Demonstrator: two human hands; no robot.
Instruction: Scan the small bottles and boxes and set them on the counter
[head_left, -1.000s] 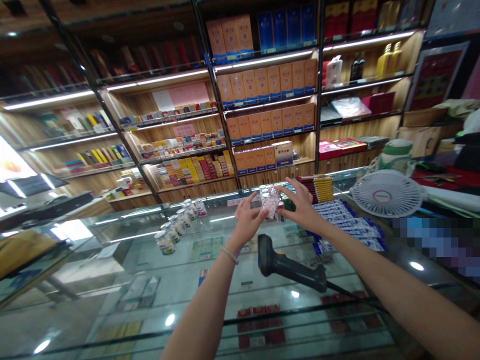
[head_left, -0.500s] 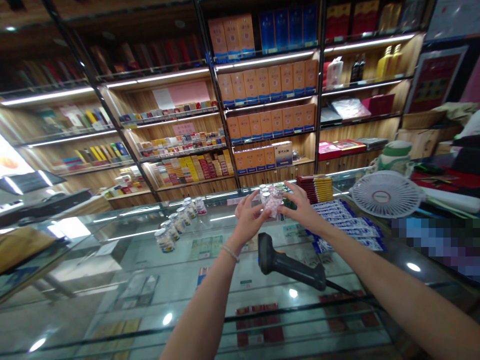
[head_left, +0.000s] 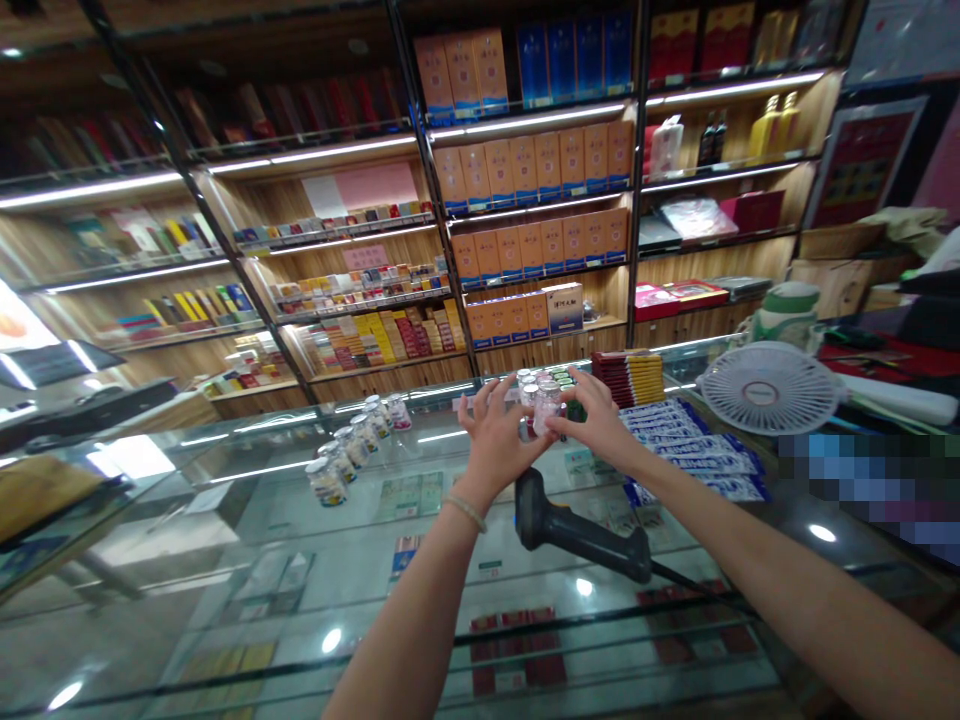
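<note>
Small clear jars with white lids [head_left: 549, 402], one holding pale pink pieces, stand grouped on the glass counter between my hands. My left hand [head_left: 496, 432] is at their left side, fingers spread and raised, thumb reaching toward the pink jar. On the right, my right hand [head_left: 596, 418] has thumb and fingertips around the pink jar, its thumb at the jar's lower part. A black barcode scanner [head_left: 581, 530] lies just below the hands. Further left, several similar jars [head_left: 352, 448] form a slanting row.
Blue-and-white packets [head_left: 686, 445] and stacked dark-red and yellow packs [head_left: 628, 378] lie right of my hands. Beyond them are a white fan [head_left: 770, 390] and a green-lidded jug [head_left: 784, 312]. Shelves of orange boxes [head_left: 536, 245] stand behind the glass counter [head_left: 315, 590].
My left hand's fingers have lifted and spread, and the hand has turned. The pink jar now stands more upright and distinct between the hands. The right hand has shifted slightly.
</note>
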